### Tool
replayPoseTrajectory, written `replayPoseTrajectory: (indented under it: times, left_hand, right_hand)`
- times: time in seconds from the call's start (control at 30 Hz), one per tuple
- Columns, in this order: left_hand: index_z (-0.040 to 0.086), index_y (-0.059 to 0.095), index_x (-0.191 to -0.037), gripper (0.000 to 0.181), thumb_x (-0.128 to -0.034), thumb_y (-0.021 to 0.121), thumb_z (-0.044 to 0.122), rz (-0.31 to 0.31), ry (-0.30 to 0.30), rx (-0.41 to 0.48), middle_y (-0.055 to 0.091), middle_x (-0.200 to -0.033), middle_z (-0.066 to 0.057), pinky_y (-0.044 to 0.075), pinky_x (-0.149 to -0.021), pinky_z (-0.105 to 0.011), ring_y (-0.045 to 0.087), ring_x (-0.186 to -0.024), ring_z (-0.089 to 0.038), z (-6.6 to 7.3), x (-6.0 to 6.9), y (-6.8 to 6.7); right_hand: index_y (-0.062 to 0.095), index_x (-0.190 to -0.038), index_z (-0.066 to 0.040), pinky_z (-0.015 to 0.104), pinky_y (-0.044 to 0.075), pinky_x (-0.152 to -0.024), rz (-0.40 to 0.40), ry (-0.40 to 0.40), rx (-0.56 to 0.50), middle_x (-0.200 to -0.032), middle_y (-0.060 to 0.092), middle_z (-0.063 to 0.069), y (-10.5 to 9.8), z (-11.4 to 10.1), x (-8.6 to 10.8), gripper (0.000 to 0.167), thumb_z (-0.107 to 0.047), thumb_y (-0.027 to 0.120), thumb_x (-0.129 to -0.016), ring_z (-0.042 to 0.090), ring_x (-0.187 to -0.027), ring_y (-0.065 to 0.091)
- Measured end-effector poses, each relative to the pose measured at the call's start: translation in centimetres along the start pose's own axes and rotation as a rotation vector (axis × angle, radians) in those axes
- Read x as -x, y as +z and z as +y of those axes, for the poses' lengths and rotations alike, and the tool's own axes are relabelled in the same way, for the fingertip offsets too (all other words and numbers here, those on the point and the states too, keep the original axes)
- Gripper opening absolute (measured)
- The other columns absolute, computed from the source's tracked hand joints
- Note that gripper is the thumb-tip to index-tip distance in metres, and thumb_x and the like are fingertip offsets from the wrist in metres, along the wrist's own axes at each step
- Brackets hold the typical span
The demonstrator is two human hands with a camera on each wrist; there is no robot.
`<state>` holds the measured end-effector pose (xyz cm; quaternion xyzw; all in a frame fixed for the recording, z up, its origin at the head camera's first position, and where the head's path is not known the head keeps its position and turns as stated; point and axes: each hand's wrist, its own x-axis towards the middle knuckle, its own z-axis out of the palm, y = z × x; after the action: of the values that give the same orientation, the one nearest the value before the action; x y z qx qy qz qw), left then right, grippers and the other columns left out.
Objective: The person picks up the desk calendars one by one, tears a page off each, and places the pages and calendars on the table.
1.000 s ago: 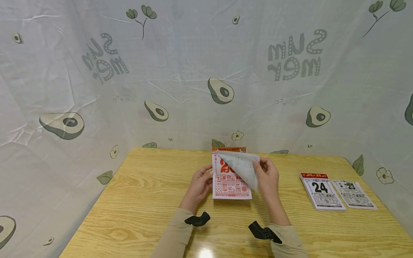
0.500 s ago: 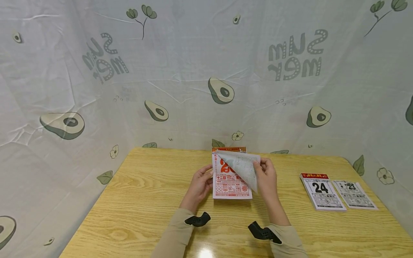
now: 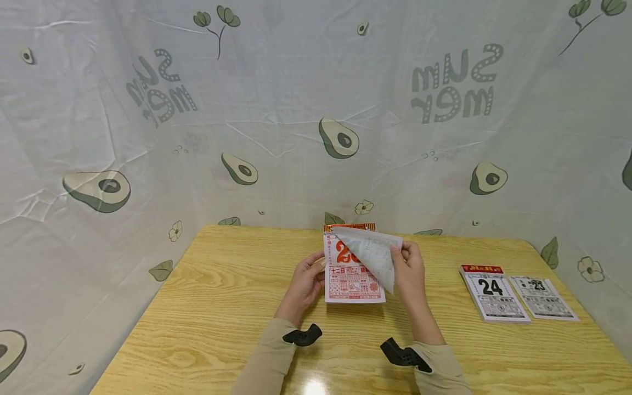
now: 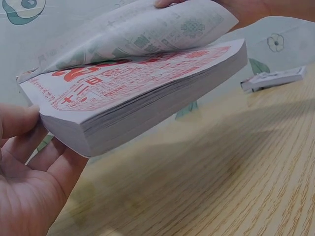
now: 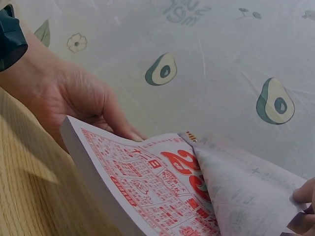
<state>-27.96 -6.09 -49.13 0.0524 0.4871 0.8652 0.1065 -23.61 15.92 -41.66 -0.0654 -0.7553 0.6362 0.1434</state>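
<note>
A thick tear-off calendar with red print (image 3: 348, 282) is held above the table, tilted, as the left wrist view shows. My left hand (image 3: 305, 282) grips its left edge, thumb on top and fingers underneath (image 4: 34, 167). My right hand (image 3: 408, 271) pinches the right edge of the top sheet (image 3: 377, 255), which is folded back diagonally from the upper left, its pale back showing. Part of a large red number shows on the page below, partly covered by the sheet. In the right wrist view, the sheet (image 5: 246, 191) is still joined near the calendar's striped header (image 5: 189, 136).
On the right of the wooden table (image 3: 222, 285) lies a smaller calendar block showing 24 (image 3: 494, 296), with a red header. Beside it lies a loose sheet showing 23 (image 3: 543, 299). A printed cloth (image 3: 286, 109) hangs behind the table.
The lifted sheet's top corner has moved slightly up and to the right with my right hand. The calendar's header has tilted slightly. My left hand keeps its grip.
</note>
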Motion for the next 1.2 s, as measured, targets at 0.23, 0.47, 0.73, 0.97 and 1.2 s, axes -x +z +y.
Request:
replayPoseTrajectory:
  times: [0.23,0.47,0.73,0.97,1.2]
  left_hand:
    - [-0.003,0.044,-0.138,0.037,-0.1024,0.044,0.007,-0.007,0.003,-0.004,0.074,-0.094,0.002,0.057,-0.067,-0.024,0.072,-0.078,-0.01,0.0,0.0,0.0]
    - [-0.003,0.045,-0.138,0.037,-0.102,0.045,0.006,0.003,-0.003,-0.011,0.073,-0.094,0.002,0.057,-0.067,-0.024,0.071,-0.078,-0.01,-0.1,-0.1,0.0]
    - [-0.002,0.048,-0.136,0.035,-0.1023,0.044,0.007,-0.001,0.0,-0.025,0.074,-0.095,0.003,0.057,-0.067,-0.024,0.071,-0.078,-0.009,-0.2,-0.1,0.1]
    - [-0.002,0.046,-0.138,0.037,-0.1021,0.045,0.007,-0.006,-0.003,-0.04,0.074,-0.095,0.003,0.057,-0.067,-0.024,0.071,-0.078,-0.009,-0.3,-0.1,0.0]
    - [-0.001,0.05,-0.133,0.032,-0.1019,0.044,0.005,-0.037,-0.001,-0.024,0.074,-0.095,0.002,0.057,-0.068,-0.024,0.071,-0.08,-0.009,-0.3,-0.1,0.0]
  right_hand:
    - [0.045,-0.125,0.0,0.013,0.049,-0.069,0.005,0.007,0.006,-0.124,0.061,0.024,0.0,-0.1,0.0,0.032,-0.024,0.045,-0.104,-0.008,-0.08,0.057]
    - [0.045,-0.125,0.0,0.013,0.049,-0.07,0.009,0.001,0.004,-0.125,0.061,0.024,-0.1,-0.2,0.0,0.034,-0.026,0.045,-0.104,-0.006,-0.082,0.058]
    - [0.046,-0.124,0.001,0.013,0.047,-0.072,0.021,-0.011,0.002,-0.125,0.06,0.022,-0.4,-0.3,0.1,0.035,-0.026,0.046,-0.103,0.0,-0.087,0.056]
    - [0.049,-0.124,0.003,0.008,0.044,-0.078,0.04,-0.005,-0.003,-0.121,0.054,0.013,-0.7,-0.4,0.0,0.035,-0.024,0.049,-0.102,0.008,-0.098,0.051]
    - [0.051,-0.123,0.001,0.012,0.043,-0.074,0.05,0.021,-0.01,-0.111,0.052,0.004,-1.3,-0.4,-0.3,0.036,-0.027,0.052,-0.101,0.008,-0.091,0.049]
